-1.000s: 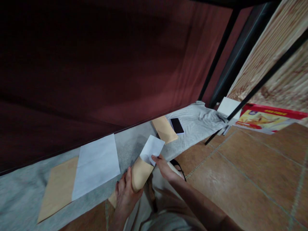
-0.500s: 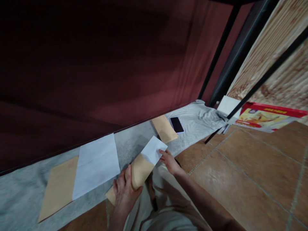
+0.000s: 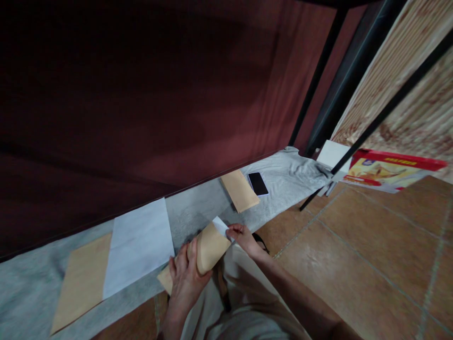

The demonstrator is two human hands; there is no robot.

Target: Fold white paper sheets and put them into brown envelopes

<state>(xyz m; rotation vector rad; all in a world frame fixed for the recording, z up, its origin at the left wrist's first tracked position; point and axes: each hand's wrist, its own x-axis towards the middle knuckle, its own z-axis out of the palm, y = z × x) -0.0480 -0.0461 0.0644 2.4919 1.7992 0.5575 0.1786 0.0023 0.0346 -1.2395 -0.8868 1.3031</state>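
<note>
Both forearms are bare from the wrist up to where they leave the picture, with no sleeve, watch, bracelet or ring to be seen on them. The left hand and the right hand wear no gloves. Below the arms, at the near edge, pale beige cloth with soft folds covers the lap, and a dark strap or band runs down between the folds

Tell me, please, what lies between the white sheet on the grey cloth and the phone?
In the head view, a brown envelope lies on the grey cloth between the white sheet and the phone.
</note>
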